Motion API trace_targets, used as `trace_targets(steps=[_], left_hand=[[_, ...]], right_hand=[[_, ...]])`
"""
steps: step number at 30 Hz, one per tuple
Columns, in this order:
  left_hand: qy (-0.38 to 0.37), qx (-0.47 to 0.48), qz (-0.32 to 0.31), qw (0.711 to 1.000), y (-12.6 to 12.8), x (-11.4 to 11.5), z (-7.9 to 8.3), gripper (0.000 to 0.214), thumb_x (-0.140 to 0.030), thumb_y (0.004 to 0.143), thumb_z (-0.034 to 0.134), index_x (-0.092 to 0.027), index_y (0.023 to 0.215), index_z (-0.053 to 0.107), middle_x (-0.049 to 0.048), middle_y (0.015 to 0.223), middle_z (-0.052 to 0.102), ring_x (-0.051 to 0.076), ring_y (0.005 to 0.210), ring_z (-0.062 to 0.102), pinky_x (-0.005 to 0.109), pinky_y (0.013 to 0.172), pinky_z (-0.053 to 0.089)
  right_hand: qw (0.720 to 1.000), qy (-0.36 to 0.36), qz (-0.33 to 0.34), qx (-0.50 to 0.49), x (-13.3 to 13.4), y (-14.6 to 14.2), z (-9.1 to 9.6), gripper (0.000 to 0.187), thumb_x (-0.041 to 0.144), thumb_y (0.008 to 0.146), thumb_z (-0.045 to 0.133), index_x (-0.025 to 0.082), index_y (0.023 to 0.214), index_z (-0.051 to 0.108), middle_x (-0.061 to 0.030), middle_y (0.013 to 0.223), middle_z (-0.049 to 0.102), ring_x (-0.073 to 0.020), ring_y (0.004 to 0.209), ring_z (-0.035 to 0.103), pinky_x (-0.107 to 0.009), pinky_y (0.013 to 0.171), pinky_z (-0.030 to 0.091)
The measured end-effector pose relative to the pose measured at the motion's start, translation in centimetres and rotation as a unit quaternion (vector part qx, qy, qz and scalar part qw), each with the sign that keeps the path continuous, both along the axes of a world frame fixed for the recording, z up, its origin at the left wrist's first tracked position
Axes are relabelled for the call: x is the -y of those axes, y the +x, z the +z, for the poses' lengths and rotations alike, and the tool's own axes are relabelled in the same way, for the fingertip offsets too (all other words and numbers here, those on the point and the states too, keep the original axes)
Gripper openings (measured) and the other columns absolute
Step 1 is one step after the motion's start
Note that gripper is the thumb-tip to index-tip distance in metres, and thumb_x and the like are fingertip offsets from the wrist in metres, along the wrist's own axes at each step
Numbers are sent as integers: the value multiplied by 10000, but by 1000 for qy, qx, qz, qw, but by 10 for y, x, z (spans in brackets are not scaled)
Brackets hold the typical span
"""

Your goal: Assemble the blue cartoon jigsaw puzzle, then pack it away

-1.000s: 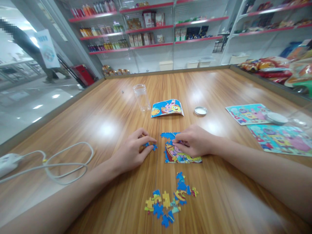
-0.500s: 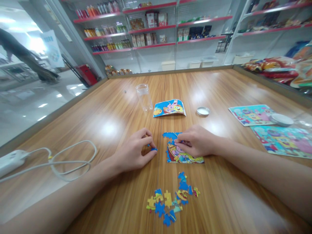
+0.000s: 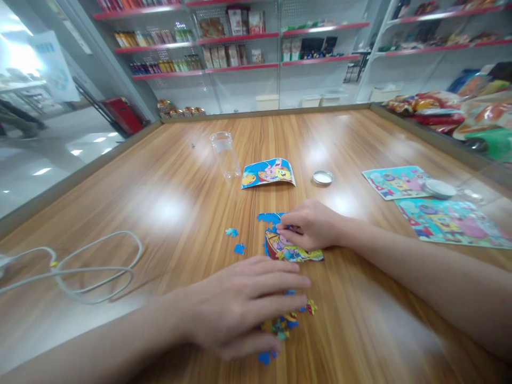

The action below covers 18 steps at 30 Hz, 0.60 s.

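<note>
My left hand point(image 3: 248, 304) is spread flat over the pile of loose puzzle pieces point(image 3: 280, 326), covering most of them. Its fingers are stretched out, and I cannot tell whether they touch the pieces. My right hand point(image 3: 310, 226) is bent over the partly joined jigsaw puzzle point(image 3: 294, 255), its thumb and fingers closed near the upper part; what lies between the fingertips is hidden. Left of the joined puzzle lie two loose blue puzzle pieces point(image 3: 239, 248). A curled picture sheet point(image 3: 269, 174) showing the same boat scene lies farther back.
Behind stand a clear plastic jar point(image 3: 226, 154) and a round lid point(image 3: 322, 177). Two picture sheets point(image 3: 452, 221) with another lid point(image 3: 439, 188) lie at right. A white cable point(image 3: 100, 272) loops at left. Shelves of goods point(image 3: 240, 37) rise beyond the table edge.
My left hand has let go of a blue piece, leaving it beside the joined puzzle, and has moved nearer over the loose pile, opening out. My right hand stays on the puzzle.
</note>
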<state>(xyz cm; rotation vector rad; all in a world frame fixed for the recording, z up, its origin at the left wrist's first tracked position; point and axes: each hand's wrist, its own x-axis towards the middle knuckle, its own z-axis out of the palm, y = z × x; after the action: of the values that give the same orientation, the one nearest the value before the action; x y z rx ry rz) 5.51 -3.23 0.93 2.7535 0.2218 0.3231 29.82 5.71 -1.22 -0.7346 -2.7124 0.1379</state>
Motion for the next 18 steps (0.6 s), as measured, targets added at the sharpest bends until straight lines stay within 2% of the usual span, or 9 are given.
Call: trace_targets(steps=[2, 4, 9, 13, 15, 16, 18], left_hand=[[-2, -39, -52, 998, 8, 8, -1, 573, -412, 990, 530, -115, 1471, 437, 102, 1581, 408, 286, 1508, 297, 441, 1252, 294], [-10, -66, -69, 995, 11, 11, -3, 598, -418, 996, 511, -130, 1508, 399, 73, 1610, 347, 297, 1529, 239, 476, 1267, 260], [-36, -78, -34, 996, 3, 1, -6, 583, -385, 1015, 499, -150, 1534, 371, 62, 1597, 360, 285, 1526, 229, 487, 1269, 255], [-52, -57, -33, 997, -4, -6, -4, 512, -310, 975, 578, -172, 1463, 503, 24, 1519, 487, 225, 1520, 257, 388, 1284, 260], [-26, -87, -55, 994, -6, -9, 0, 445, -327, 977, 569, -200, 1404, 577, -19, 1512, 488, 183, 1521, 249, 323, 1288, 226], [-6, -104, -67, 992, -7, -11, 2, 437, -374, 980, 558, -202, 1380, 602, -35, 1515, 479, 167, 1529, 213, 294, 1287, 205], [27, -141, -74, 987, -10, -16, 8, 432, -362, 994, 523, -178, 1375, 609, -49, 1530, 455, 138, 1543, 138, 253, 1285, 170]], right_hand=[[1000, 7, -6, -4, 0, 0, -1, 263, 311, 885, 549, 165, 698, 663, -26, 582, 642, -100, 483, 434, -275, 527, 221], [1000, 9, -12, -6, 0, 1, -3, 250, 311, 874, 566, 165, 698, 667, -30, 604, 662, -98, 481, 438, -278, 529, 224], [1000, -4, -10, 2, 0, 1, -2, 257, 318, 885, 567, 171, 701, 671, -30, 604, 665, -106, 491, 470, -275, 532, 233], [1000, -23, 4, -6, 0, 4, -1, 241, 290, 911, 559, 174, 738, 680, -22, 586, 641, -113, 500, 500, -278, 531, 243], [1000, -24, 16, -10, -2, 8, -5, 243, 274, 933, 544, 180, 752, 675, -12, 576, 622, -115, 503, 507, -280, 540, 258], [1000, -22, 19, -12, -4, 9, -7, 231, 276, 940, 542, 186, 778, 680, -11, 585, 626, -119, 505, 513, -282, 542, 264], [999, -24, 23, -9, -8, 11, -13, 206, 290, 950, 548, 200, 826, 687, -14, 618, 646, -128, 522, 540, -286, 551, 284]])
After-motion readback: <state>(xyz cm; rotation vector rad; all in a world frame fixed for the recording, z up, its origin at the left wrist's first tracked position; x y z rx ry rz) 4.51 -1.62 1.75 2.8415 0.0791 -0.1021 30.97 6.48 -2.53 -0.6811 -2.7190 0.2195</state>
